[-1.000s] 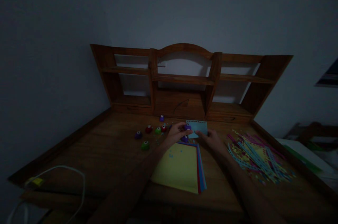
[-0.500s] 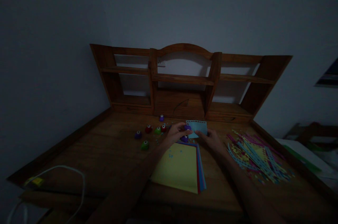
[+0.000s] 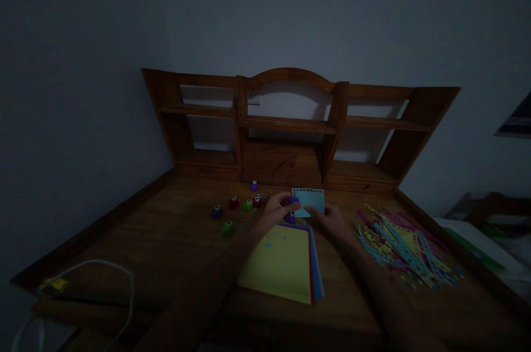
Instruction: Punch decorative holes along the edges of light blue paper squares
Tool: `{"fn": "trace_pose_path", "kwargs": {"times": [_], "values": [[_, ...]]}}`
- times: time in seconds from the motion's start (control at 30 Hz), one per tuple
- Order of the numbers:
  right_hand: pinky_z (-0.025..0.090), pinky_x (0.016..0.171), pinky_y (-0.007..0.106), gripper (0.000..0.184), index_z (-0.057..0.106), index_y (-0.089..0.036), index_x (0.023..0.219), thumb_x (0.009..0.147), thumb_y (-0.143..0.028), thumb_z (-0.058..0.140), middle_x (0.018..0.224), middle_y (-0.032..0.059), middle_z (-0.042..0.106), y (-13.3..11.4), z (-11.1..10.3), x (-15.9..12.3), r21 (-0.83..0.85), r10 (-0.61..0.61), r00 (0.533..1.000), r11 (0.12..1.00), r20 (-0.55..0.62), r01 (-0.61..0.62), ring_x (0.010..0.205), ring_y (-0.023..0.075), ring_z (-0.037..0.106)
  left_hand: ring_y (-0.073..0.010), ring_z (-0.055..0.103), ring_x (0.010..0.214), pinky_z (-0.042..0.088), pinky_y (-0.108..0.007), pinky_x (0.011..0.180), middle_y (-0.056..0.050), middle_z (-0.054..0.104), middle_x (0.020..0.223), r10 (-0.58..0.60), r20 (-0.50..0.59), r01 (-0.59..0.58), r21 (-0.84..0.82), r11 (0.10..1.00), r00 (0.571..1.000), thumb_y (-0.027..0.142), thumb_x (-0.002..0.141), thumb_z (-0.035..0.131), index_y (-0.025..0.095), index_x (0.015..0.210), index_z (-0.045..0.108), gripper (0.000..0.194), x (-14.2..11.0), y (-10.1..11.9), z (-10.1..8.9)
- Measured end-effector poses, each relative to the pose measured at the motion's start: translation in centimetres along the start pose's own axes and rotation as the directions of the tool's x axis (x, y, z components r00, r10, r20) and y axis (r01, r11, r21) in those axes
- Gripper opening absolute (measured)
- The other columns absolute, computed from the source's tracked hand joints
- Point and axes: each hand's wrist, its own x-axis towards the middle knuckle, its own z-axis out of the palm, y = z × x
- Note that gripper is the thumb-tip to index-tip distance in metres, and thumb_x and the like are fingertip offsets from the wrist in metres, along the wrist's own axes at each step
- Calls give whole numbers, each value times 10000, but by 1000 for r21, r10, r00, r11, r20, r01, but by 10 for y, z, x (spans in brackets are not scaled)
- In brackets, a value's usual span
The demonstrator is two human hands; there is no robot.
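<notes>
My left hand (image 3: 277, 208) is closed around a purple craft punch (image 3: 294, 200), which sits at the left edge of a light blue sheet of paper (image 3: 311, 200). Small holes run along the top of that sheet. My right hand (image 3: 329, 216) pinches the sheet's lower right part, thumb on top. Just below the left fingertips rests another purple punch (image 3: 289, 218). A stack of coloured paper (image 3: 277, 263), yellow uppermost, lies between my forearms with a few blue cut-outs on it. Dim light blurs the finer details.
Several punches stand left of my hands, among them a green one (image 3: 228, 228) and a red one (image 3: 233, 202). Punched paper strips (image 3: 409, 244) are heaped at the right. A wooden shelf unit (image 3: 290, 126) backs the desk. A white cable (image 3: 95, 261) loops at the front left.
Hands, punch and blue sheet stay in almost the same place. The sheet has shifted very slightly left; the rest of the desk looks the same.
</notes>
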Motion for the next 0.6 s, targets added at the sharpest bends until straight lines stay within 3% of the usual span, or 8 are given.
{"fn": "trace_pose_path", "kwargs": {"times": [0.33, 0.6], "values": [[490, 683, 332, 458, 720, -124, 826, 777, -560, 592, 828, 86, 721, -11, -1, -3, -5, 22, 1000, 1000, 15, -22, 742, 247, 630, -157, 610, 731, 472, -245, 653, -33, 676, 812, 19, -3, -19, 29, 999, 1000, 392, 598, 815, 149, 818, 673, 357, -1, 5, -2], [496, 729, 348, 460, 727, -118, 889, 785, -547, 597, 900, 105, 727, -6, -1, -2, 14, 11, 1000, 1000, 18, -11, 807, 268, 649, -163, 613, 747, 477, -263, 677, -42, 682, 850, 12, -15, -11, 53, 999, 1000, 380, 601, 813, 160, 864, 673, 371, 0, 2, -4]]}}
